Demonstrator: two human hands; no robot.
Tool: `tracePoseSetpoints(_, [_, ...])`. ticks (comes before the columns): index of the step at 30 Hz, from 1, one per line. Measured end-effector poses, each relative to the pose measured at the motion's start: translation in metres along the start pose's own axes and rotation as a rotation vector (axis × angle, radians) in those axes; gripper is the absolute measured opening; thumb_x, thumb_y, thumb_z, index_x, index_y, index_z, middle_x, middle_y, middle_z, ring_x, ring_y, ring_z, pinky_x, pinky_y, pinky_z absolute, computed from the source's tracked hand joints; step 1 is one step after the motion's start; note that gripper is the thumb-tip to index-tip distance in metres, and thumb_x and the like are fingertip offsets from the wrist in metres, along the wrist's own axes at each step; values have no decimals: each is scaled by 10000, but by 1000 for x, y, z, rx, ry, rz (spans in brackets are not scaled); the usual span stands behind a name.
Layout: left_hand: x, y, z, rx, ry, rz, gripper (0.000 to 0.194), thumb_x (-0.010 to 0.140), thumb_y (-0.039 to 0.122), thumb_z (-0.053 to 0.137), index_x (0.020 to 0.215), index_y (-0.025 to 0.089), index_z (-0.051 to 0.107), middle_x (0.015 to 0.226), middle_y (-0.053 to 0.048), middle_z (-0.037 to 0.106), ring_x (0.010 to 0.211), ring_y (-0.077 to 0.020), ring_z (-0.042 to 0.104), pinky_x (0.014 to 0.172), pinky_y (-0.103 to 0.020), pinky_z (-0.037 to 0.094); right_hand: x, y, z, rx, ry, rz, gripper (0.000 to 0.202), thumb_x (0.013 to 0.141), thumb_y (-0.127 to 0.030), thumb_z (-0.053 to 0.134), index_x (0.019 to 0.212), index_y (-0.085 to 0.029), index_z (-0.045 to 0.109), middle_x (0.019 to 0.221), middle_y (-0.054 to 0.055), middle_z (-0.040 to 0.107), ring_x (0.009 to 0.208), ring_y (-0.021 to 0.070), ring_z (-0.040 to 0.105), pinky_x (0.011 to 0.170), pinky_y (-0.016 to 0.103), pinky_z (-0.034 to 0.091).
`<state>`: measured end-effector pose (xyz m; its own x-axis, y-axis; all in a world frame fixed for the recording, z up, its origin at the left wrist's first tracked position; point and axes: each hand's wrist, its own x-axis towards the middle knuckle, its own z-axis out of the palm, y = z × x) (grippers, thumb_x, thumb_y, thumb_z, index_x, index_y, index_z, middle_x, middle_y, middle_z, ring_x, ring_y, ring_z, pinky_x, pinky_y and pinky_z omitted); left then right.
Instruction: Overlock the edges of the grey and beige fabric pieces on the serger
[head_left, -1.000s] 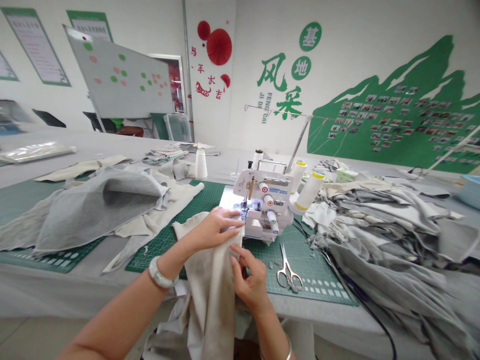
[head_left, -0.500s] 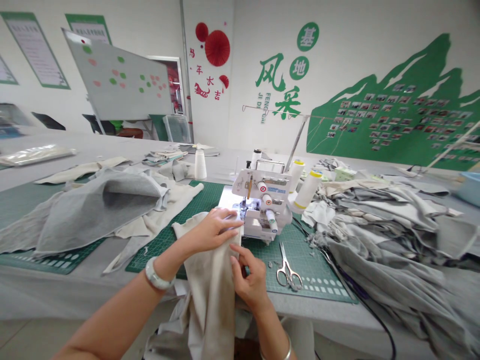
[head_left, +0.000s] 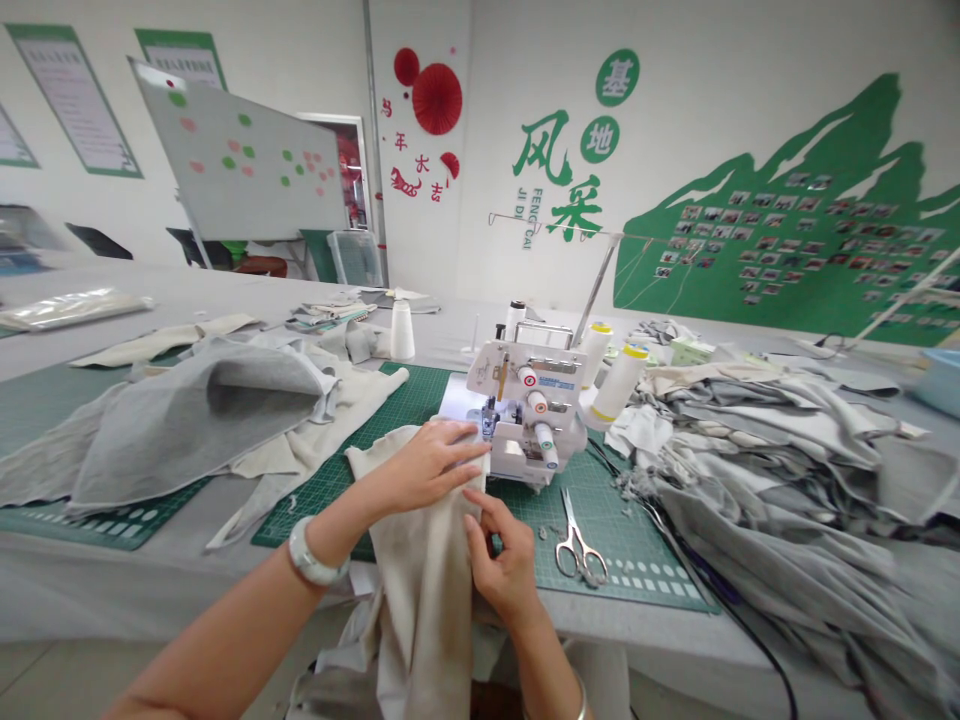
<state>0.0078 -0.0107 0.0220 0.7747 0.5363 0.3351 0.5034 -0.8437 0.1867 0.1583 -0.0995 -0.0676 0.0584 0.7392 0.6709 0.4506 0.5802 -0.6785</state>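
Observation:
A long piece of beige fabric (head_left: pixel 420 570) runs from the overlock sewing machine (head_left: pixel 525 410) down over the table's front edge. My left hand (head_left: pixel 431 465) lies flat on it close to the lit presser foot, fingers stretched out toward the machine. Lower down, my right hand (head_left: pixel 504 550) pinches the fabric's right edge between thumb and forefinger. The fabric's end near the needle is partly hidden by my left hand. Just right of my right hand, a pair of scissors (head_left: pixel 574 545) rests on the green cutting mat (head_left: pixel 637 545).
Grey and beige fabric pieces (head_left: pixel 202 420) lie at left. On the right is a large heap of grey cloth (head_left: pixel 810 520), with a black cable (head_left: pixel 750 640) along its front. White thread cones (head_left: pixel 619 385) stand behind the machine; another white cone (head_left: pixel 402 330) is left of it.
The whole view has shifted very slightly. Both hands keep nearly the same places on the fabric, and no clear feed of the cloth shows.

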Motion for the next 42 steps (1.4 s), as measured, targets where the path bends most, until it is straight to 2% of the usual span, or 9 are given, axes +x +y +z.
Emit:
tracePoseSetpoints(5, [-2, 0, 2, 23, 10, 1, 413, 994, 414, 373, 1324, 247, 557, 1402, -121, 498, 1289, -273, 450, 1067, -461, 341, 1, -1, -1, 19, -9, 11, 250, 885, -170, 517, 1106, -156, 634, 571, -70, 438, 469, 89, 429, 496, 207, 369])
tracePoseSetpoints(9, [-7, 1, 2, 20, 46, -8, 426, 968, 425, 436, 1340, 244, 537, 1404, -118, 499, 1297, -285, 438, 1086, -488, 312, 2, -1, -2, 43, -9, 17, 268, 884, -167, 517, 1131, -168, 621, 579, -74, 422, 483, 90, 430, 492, 199, 370])
tracePoseSetpoints(14, [-11, 0, 1, -7, 83, -55, 430, 939, 454, 483, 1269, 199, 587, 1363, -115, 536, 1266, -277, 469, 1063, -457, 358, 3, 0, -2, 57, 3, 23, 283, 882, -166, 523, 1146, -175, 623, 609, -66, 437, 504, 86, 434, 501, 193, 376])
tracePoseSetpoints(25, [-2, -10, 4, -28, 86, -49, 408, 940, 422, 490, 1273, 207, 586, 1371, -117, 537, 1266, -272, 489, 1067, -455, 376, 2, 1, -3, 97, -30, 109, 239, 886, -236, 544, 1065, -181, 693, 566, -63, 448, 470, 89, 422, 479, 204, 385])
tracePoseSetpoints(30, [-3, -4, 4, 20, 127, -48, 377, 964, 389, 447, 1242, 183, 596, 1339, -123, 555, 1253, -274, 484, 1067, -468, 357, 2, 2, -3, 137, -44, 150, 244, 889, -262, 551, 1046, -177, 717, 549, -56, 459, 462, 94, 448, 460, 202, 407])
tracePoseSetpoints(35, [-5, 6, 7, 45, 124, -102, 361, 988, 363, 391, 1245, 209, 592, 1282, -100, 582, 1177, -261, 523, 1003, -454, 395, 0, 4, -3, 170, -30, 181, 253, 894, -283, 551, 1039, -169, 725, 553, -38, 506, 446, 95, 468, 436, 200, 415])
tracePoseSetpoints(42, [2, -4, 15, -12, 132, -102, 356, 982, 336, 412, 1258, 195, 588, 1342, -101, 559, 1236, -247, 501, 1054, -444, 368, -1, 5, -5, 164, -42, 205, 259, 901, -300, 543, 1024, -172, 731, 625, 3, 614, 453, 102, 503, 419, 202, 428])
